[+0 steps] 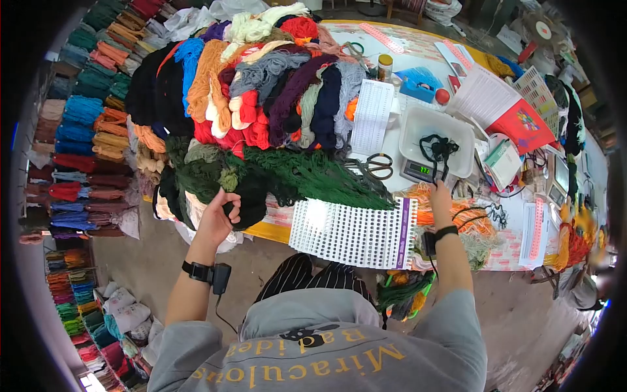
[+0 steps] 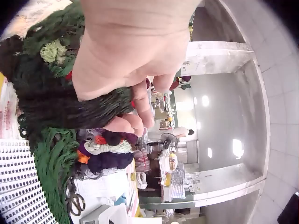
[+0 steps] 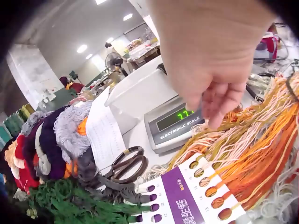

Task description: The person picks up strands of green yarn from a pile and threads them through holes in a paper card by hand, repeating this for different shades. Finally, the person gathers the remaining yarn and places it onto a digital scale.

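Looming closest in the right wrist view, the right hand (image 3: 215,60) has its fingers bunched; from overhead I make out strands of dark yarn (image 1: 437,147) reaching it, pinched near one end. Most of that dark yarn lies in a clear plastic tub (image 1: 413,124), seemingly standing on an electronic scale (image 1: 417,171) with lit green digits. I'd expect the yarn to be light, soft and limp, drooping from wherever it's held; hardly fragile, though loose strands might snag. Best taken, I think, by a gathered bend of the loop, not a single thread.

Just beside the scale spreads orange yarn (image 3: 252,154); scissors (image 1: 379,168) lie on its other side, and a punched sheet (image 1: 346,228) sits nearer the person. Well apart, the left hand (image 1: 219,212) curls loosely at a dark skein (image 1: 251,199); whether it grips that, I can't tell. Green yarn (image 1: 313,173) trails from there over the sheet's far edge, and beyond rises a heap of many-coloured skeins (image 1: 261,75).
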Available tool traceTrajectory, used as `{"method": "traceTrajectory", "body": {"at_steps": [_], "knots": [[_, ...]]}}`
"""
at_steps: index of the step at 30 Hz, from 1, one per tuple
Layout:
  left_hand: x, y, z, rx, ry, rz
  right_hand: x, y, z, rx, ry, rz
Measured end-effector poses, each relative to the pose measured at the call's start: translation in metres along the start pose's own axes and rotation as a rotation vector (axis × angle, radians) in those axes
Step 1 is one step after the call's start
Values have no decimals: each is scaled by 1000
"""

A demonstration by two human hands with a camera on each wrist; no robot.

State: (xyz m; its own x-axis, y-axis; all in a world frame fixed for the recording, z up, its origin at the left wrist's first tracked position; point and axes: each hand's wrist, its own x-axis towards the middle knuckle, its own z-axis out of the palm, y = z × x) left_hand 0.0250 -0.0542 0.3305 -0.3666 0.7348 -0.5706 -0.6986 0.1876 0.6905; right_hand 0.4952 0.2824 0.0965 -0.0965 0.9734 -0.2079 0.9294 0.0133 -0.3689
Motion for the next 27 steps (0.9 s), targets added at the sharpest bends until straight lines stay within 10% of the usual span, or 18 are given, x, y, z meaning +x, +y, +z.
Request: {"method": "traceTrajectory", "body": {"at_steps": [6,9,10,14,17,19,22,27], "knots": [[13,-15,27,328,-88,18,-77,-95,-72,41,274,-455],[17,-20,52,450,-353,-46,-158,-218,-103,184,-169,-614],[15,-22,65,449,-379,-61,-175,-230,-80,222,-26,-1001],[5,-20,80,570,-607,-58,-245,-326,-115,243,-433,-845],[17,-9,35,591,-692,-191,-236,-338,-124,744,133,-1063],[21,4,8,556,-655,-210,-235,-333,-173,1224,-346,-366],[36,9,-47,591,-516,-168,-211,-274,-161,2249,-351,-274],[47,90,-118,470,-80,279,-217,-181,-188,1483,435,-72]]}}
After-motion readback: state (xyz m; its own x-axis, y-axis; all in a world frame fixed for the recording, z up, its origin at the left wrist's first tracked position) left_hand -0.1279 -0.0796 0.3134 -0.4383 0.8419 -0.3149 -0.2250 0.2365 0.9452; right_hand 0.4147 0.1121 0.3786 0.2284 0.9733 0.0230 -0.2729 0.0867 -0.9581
